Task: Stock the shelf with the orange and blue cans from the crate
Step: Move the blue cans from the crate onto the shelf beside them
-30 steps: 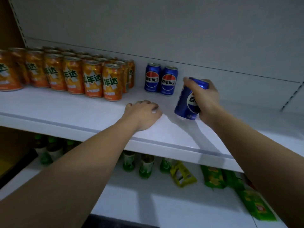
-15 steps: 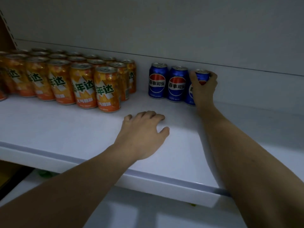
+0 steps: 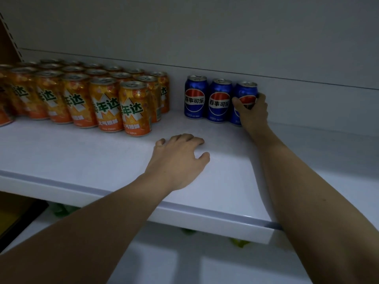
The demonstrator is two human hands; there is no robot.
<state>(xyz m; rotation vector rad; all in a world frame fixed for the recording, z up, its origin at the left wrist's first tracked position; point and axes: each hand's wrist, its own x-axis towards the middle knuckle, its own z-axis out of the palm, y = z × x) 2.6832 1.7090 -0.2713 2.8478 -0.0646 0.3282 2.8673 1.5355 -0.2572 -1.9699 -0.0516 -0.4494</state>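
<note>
Three blue cans stand side by side at the back of the white shelf. My right hand grips the rightmost blue can, which stands upright against its neighbour; the third blue can is at the left of that row. Several orange cans stand in rows on the left part of the shelf. My left hand rests palm down on the shelf in front of the cans, holding nothing. The crate is out of view.
The grey back panel rises right behind the cans. Bare shelf stretches to the right of the blue cans. A lower shelf shows below, with green items half hidden under the upper shelf's front edge.
My right hand carried the blue can from mid-air to the back of the shelf and set it upright beside the other two. It has slid lower on the can. My left hand stays put.
</note>
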